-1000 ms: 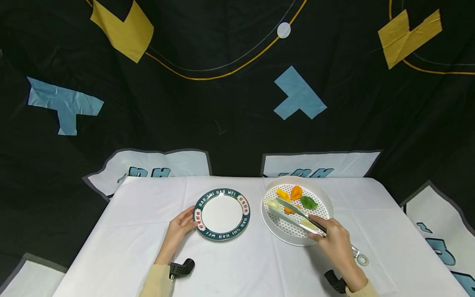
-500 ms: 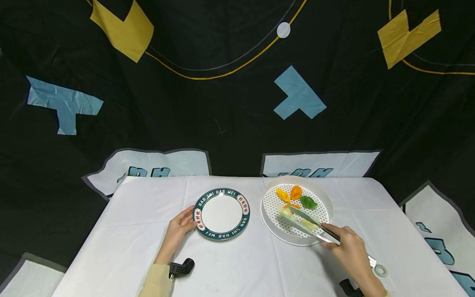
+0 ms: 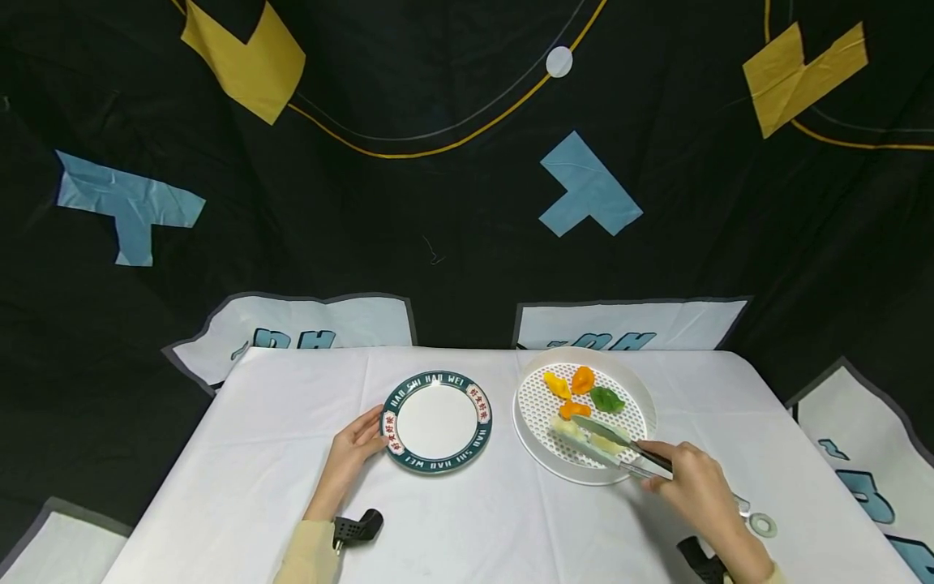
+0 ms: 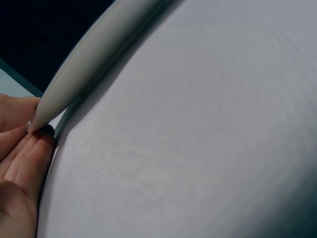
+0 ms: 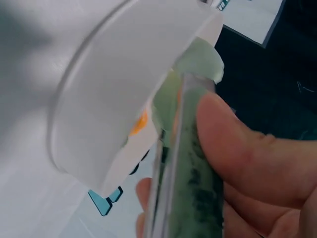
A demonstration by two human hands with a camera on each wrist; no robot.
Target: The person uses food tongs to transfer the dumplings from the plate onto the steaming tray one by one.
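In the head view, my left hand [image 3: 352, 461] pinches the left rim of a white plate [image 3: 436, 422] with a green lettered border. The left wrist view shows the thumb above and fingers beneath the plate's edge [image 4: 81, 64]. My right hand [image 3: 696, 487] grips tongs [image 3: 642, 461] with green tips, thumb pressed along one arm [image 5: 195, 168]. The tips reach low into a white round colander [image 3: 635, 389] with a perforated bottom. A pale yellowish piece [image 3: 563, 427] lies at the tips; whether they pinch it, I cannot tell. Another pale piece [image 3: 606, 444] shows between the tong arms.
Farther back in the colander are yellow [image 3: 557, 384], orange [image 3: 582, 380] and green [image 3: 607, 399] pepper-like pieces, plus another orange one [image 3: 575, 410] near the tongs. A white cloth covers the table [image 3: 467, 527]; a black curtain [image 3: 438, 227] hangs behind.
My right hand has drawn the tongs back toward the lower right, and the pale piece at their tips has shifted from the colander's left side toward its front. My left hand and plate stay put.
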